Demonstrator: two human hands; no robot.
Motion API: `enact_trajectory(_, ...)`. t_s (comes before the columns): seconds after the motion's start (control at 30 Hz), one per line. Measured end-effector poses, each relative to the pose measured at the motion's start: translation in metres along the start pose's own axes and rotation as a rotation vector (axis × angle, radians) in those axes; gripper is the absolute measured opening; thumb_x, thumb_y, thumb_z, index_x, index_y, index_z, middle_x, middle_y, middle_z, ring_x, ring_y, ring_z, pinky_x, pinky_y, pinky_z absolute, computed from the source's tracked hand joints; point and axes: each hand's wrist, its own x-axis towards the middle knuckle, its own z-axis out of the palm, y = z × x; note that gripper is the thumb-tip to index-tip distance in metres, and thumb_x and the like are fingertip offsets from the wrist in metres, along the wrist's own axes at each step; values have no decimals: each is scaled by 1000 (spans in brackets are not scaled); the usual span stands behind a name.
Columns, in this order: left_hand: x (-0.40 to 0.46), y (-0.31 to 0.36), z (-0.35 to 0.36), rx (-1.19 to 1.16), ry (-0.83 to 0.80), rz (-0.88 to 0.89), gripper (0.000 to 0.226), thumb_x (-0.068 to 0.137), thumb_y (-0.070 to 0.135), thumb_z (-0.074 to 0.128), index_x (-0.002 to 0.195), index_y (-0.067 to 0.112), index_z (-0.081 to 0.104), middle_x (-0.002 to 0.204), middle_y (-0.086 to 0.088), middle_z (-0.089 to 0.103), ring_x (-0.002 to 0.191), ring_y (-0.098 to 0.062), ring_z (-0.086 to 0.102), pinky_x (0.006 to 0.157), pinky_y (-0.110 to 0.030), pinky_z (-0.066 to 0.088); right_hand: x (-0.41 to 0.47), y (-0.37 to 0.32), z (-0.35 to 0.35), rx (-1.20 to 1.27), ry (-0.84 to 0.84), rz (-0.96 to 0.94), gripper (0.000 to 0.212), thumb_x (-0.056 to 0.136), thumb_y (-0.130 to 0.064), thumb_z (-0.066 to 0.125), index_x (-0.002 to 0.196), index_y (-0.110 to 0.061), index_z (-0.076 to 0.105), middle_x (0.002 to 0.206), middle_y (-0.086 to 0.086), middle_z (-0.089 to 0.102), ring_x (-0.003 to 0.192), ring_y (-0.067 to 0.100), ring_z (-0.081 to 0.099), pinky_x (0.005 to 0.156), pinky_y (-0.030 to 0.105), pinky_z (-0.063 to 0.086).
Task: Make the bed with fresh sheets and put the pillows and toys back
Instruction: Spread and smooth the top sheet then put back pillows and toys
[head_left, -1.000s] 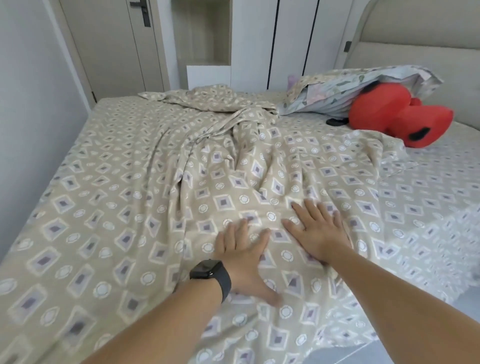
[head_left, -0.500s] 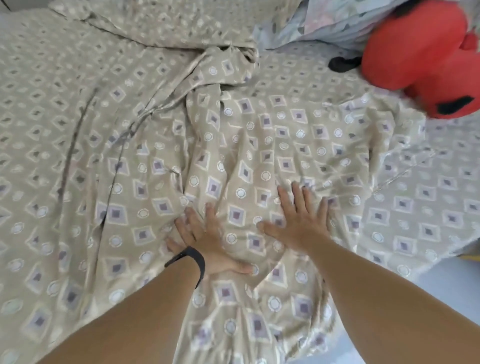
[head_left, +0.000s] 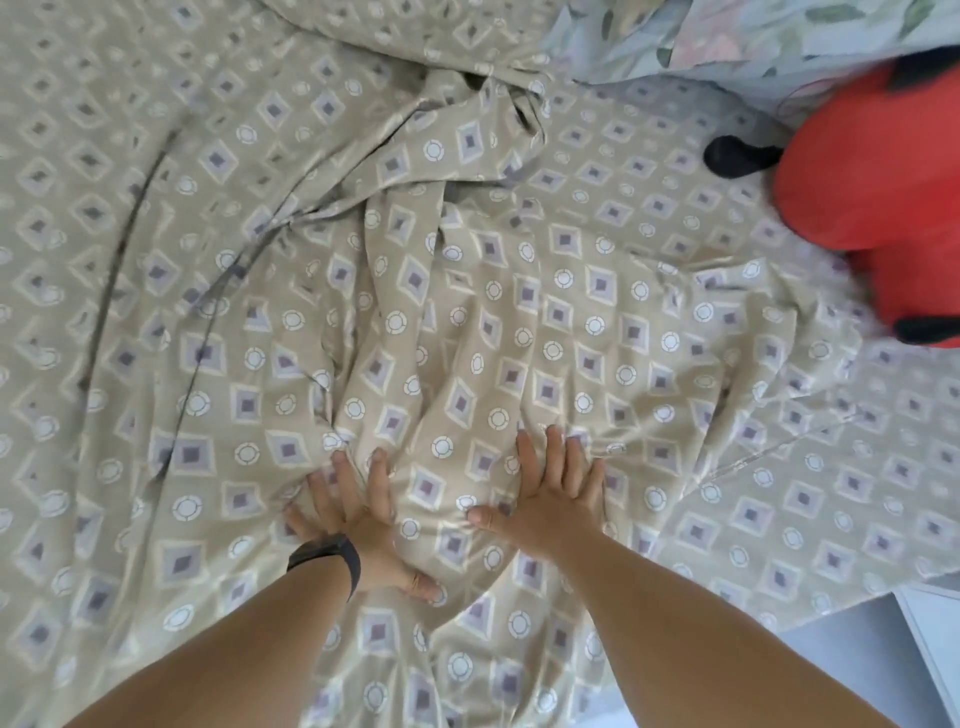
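We press our left hand (head_left: 363, 525) and right hand (head_left: 550, 499) flat, fingers spread, on the rumpled patterned sheet (head_left: 467, 322) covering the bed. Pushing outward could bunch its folds toward the red plush toy (head_left: 872, 192) and pillow (head_left: 727, 36), leaving creases.

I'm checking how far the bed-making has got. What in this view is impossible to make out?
Head view only:
- Red plush toy: cut off by the right edge; its shape is unclear.
- Floral pillow: mostly cropped by the top edge.
- Beige diamond-patterned sheet: bunched folds hide what lies beneath.
- Left hand and right hand: palms hidden against the sheet.
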Motion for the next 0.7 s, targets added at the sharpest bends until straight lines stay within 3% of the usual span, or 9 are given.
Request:
enact_trajectory(0.13, -7, 12, -11, 47, -66, -102, 174, 21, 91, 71, 118, 34, -62, 127, -14, -68, 130, -46, -50, 108, -74, -15, -4, 8, -22, -72, -13, -50, 119, 70, -98, 32, 151, -36, -32, 161, 4, -34, 148, 40, -27, 115, 61, -16)
enact_trajectory(0.2, -13, 19, -18, 61, -68, -165, 175, 23, 89, 74, 119, 31, -61, 134, -16, -63, 135, -47, -44, 109, -73, -10, -6, 23, -44, -110, 88, -169, 98, 81, -84, 43, 156, -36, 3, 164, 4, 2, 150, 36, 5, 120, 53, 3)
enact_trajectory(0.27, -18, 30, -23, 8, -53, -234, 177, 27, 81, 80, 123, 28, -59, 141, -19, -57, 139, -49, -38, 112, -73, 0, -5, 52, -74, -110, 222, -246, 65, 93, -65, 46, 148, -33, 32, 152, 2, 35, 138, 29, 35, 114, 46, 25)
enact_trajectory(0.33, -21, 50, -19, -174, 27, -268, 168, 42, 60, 85, 139, 28, -48, 151, -18, -45, 144, -46, -30, 115, -68, 11, 6, 93, -112, -128, 345, -172, 46, 99, -45, 45, 140, -26, 43, 139, 2, 50, 124, 27, 50, 104, 44, 40)
enact_trajectory(0.43, -32, 92, -7, -450, 85, -125, 131, 70, 46, 72, 150, 35, -32, 154, -8, -42, 144, -38, -36, 118, -64, 3, 34, 159, -175, -111, 561, 72, 46, 95, -19, 52, 140, -20, 42, 135, 8, 48, 120, 32, 50, 95, 45, 46)
enact_trajectory(0.5, -32, 112, 6, -509, 24, 31, 118, 80, 46, 66, 149, 43, -30, 154, 0, -45, 143, -34, -39, 118, -62, -2, 62, 192, -218, -174, 625, 159, 63, 90, -10, 56, 148, -22, 33, 148, 11, 36, 130, 35, 41, 105, 48, 40)
enact_trajectory(0.6, -28, 134, 13, -617, -1, 94, 108, 82, 45, 66, 149, 58, -17, 156, 4, -42, 145, -31, -35, 118, -62, 0, 102, 224, -270, -277, 483, 175, 76, 96, -29, 55, 159, -28, 12, 157, 9, 32, 144, 38, 28, 120, 59, 13)
enact_trajectory(0.63, -25, 146, 13, -661, 6, 65, 105, 82, 44, 66, 149, 60, -13, 157, 3, -39, 147, -32, -32, 118, -62, 3, 110, 234, -277, -262, 404, 182, 69, 99, -36, 52, 158, -27, 18, 152, 10, 40, 142, 38, 32, 119, 60, 11)
enact_trajectory(0.7, -22, 172, 12, -687, 38, -34, 98, 85, 42, 64, 152, 57, -6, 161, 2, -29, 151, -33, -19, 118, -58, 12, 113, 244, -282, -196, 239, 135, 50, 97, -31, 51, 145, -16, 45, 138, 10, 55, 129, 35, 49, 113, 53, 28)
